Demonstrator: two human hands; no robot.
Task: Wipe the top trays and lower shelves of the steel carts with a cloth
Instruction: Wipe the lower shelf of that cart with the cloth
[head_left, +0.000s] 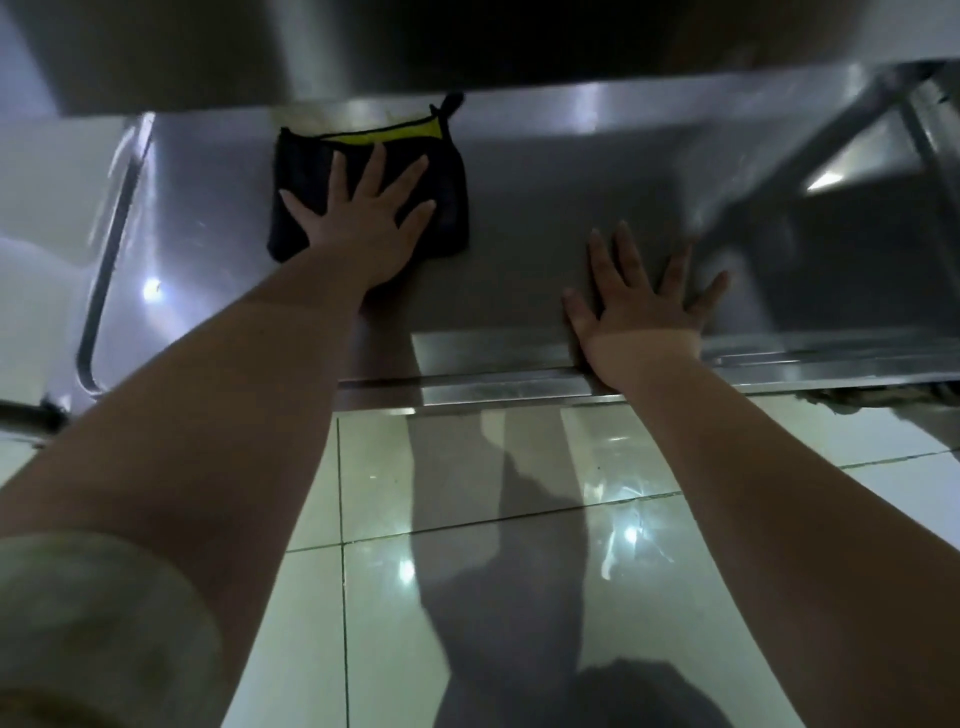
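Note:
A dark folded cloth (306, 171) with a yellow edge lies on the lower shelf (545, 208) of a steel cart. My left hand (363, 218) presses flat on the cloth with its fingers spread. My right hand (644, 306) rests flat on the bare shelf near its front lip, fingers spread, holding nothing. The underside of the top tray (363, 47) hangs dark across the top of the view.
A steel rail (111, 249) bends round the shelf's left end. Cart legs and braces (914, 135) stand at the right rear. A frayed rag or mop (883, 397) shows under the front lip at right. Glossy pale floor tiles (519, 519) fill the foreground.

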